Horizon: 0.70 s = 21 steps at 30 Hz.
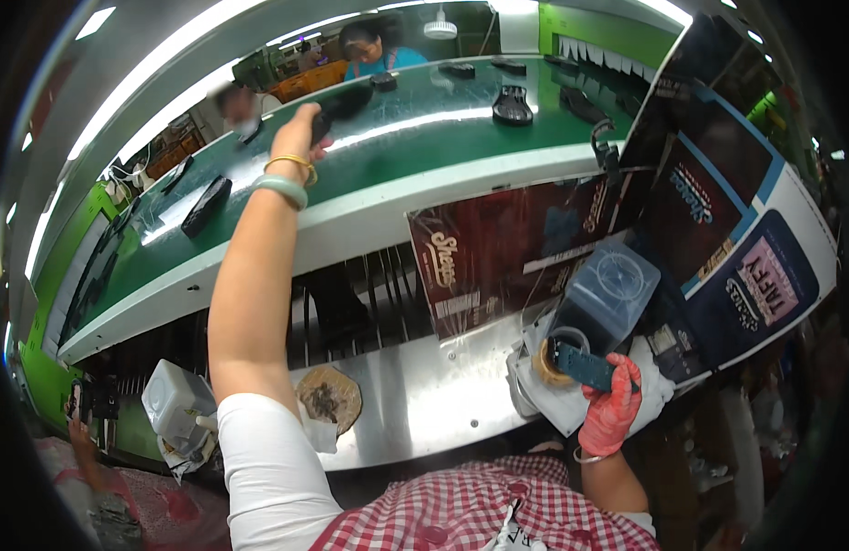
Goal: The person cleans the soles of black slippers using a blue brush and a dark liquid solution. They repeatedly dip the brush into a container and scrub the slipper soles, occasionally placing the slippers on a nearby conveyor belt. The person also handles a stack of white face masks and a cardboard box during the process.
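My left arm stretches from the lower centre of the frame up toward the upper left, nearly straight, with a white sleeve at the shoulder and a pale green bangle and a thin gold one at the wrist. My left hand (296,138) lies over the green conveyor belt (424,129), its fingers closed around a dark, rounded object (344,101) lifted at the belt's near side. Other dark pieces (513,106) lie spaced along the belt, one long flat piece (206,206) at left.

My right hand (612,409), in a red glove, sits at the lower right, forearm bent upward from the bottom edge. Its fingers grip a small dark teal rectangular part (582,365), held just above a roll of tan tape (551,365). Immediately above stands a translucent grey plastic container (608,296).

Packaging: a dark maroon flattened sheet (498,253) with pale script lettering leans at centre right against the belt's white edge; to its right, in the upper right, stand dark blue and black cartons (709,202) with light blue borders, one bearing a pink label patch (769,280).

The metal tabletop (424,395) at lower centre carries a round brownish pad (329,397); a white plastic jug (172,397) sits at the lower left. Another person (374,50) sits beyond the belt at top centre.
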Each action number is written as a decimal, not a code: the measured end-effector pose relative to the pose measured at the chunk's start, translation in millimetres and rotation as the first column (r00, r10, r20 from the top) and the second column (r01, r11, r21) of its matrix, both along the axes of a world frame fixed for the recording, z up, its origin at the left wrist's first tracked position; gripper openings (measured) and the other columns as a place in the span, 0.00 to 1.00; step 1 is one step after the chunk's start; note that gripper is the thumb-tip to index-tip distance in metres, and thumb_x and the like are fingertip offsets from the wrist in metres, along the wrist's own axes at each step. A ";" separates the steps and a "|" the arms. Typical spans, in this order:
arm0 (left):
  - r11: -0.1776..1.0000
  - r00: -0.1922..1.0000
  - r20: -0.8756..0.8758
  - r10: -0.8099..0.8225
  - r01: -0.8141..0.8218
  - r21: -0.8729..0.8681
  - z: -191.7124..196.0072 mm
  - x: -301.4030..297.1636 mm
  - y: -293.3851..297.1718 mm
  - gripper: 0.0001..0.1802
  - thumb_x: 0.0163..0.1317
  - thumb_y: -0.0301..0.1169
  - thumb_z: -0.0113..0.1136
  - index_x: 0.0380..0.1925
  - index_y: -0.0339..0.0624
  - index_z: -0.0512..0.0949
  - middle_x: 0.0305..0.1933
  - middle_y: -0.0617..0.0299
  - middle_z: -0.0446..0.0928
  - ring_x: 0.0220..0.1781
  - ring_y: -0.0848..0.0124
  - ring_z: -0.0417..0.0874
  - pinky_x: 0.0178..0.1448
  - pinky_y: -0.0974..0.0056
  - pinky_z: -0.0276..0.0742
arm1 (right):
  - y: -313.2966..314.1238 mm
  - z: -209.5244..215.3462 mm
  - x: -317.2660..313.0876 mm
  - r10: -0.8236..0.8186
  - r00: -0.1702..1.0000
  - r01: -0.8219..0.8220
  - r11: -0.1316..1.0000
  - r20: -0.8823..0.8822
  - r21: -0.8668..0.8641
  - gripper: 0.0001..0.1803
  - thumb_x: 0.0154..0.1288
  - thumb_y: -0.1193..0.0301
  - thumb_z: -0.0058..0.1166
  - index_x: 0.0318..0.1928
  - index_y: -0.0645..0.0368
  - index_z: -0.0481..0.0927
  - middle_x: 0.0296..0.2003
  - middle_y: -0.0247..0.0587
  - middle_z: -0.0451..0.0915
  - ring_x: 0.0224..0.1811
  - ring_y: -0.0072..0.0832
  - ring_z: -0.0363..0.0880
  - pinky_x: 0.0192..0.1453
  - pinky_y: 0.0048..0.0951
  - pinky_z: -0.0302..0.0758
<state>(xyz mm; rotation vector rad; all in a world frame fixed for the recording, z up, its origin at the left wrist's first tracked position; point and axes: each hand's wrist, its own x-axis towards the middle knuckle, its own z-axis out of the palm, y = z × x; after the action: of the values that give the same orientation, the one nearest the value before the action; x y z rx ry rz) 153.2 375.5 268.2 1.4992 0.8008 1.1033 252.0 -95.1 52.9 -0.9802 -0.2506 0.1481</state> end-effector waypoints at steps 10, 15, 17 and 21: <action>0.888 0.817 0.385 -0.430 0.306 0.343 -156.2 -138.7 -276.1 0.54 0.42 0.18 0.66 0.68 0.40 0.45 0.46 0.61 0.65 0.43 0.71 0.72 0.52 0.63 0.72 | -8.6 32.3 -2.2 0.181 0.976 -0.127 0.926 0.124 -0.357 0.14 0.65 0.62 0.53 0.45 0.57 0.77 0.31 0.30 0.78 0.25 0.15 0.76 0.28 0.16 0.68; 0.811 0.832 0.408 -0.377 0.509 -0.288 -220.0 -165.3 -315.6 0.22 0.61 0.31 0.51 0.54 0.33 0.63 0.45 0.53 0.73 0.41 0.65 0.78 0.44 0.63 0.76 | -13.7 29.3 12.3 0.232 0.961 -0.124 0.848 0.151 -0.515 0.15 0.63 0.62 0.55 0.44 0.59 0.78 0.31 0.32 0.78 0.26 0.17 0.74 0.31 0.19 0.70; 0.676 0.788 0.460 -0.410 0.600 -0.427 -240.3 -159.1 -318.5 0.24 0.61 0.28 0.50 0.57 0.33 0.62 0.50 0.48 0.74 0.51 0.58 0.78 0.54 0.57 0.77 | -13.5 24.4 19.4 0.247 0.960 -0.115 0.776 0.131 -0.620 0.16 0.62 0.61 0.56 0.44 0.60 0.79 0.30 0.33 0.78 0.26 0.19 0.74 0.33 0.20 0.70; 0.561 0.713 0.486 -0.505 0.699 -0.443 -264.8 -152.2 -326.5 0.24 0.61 0.28 0.49 0.59 0.35 0.62 0.58 0.48 0.68 0.56 0.52 0.74 0.56 0.50 0.74 | -8.2 6.7 33.2 0.285 0.950 -0.109 0.683 0.125 -0.723 0.19 0.62 0.59 0.55 0.45 0.61 0.79 0.29 0.35 0.78 0.27 0.21 0.75 0.34 0.21 0.71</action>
<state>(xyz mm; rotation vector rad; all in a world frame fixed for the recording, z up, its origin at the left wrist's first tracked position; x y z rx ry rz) 0.9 49.0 3.5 0.8870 0.2907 0.4378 285.2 -103.2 59.6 -1.7587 -0.5409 0.3518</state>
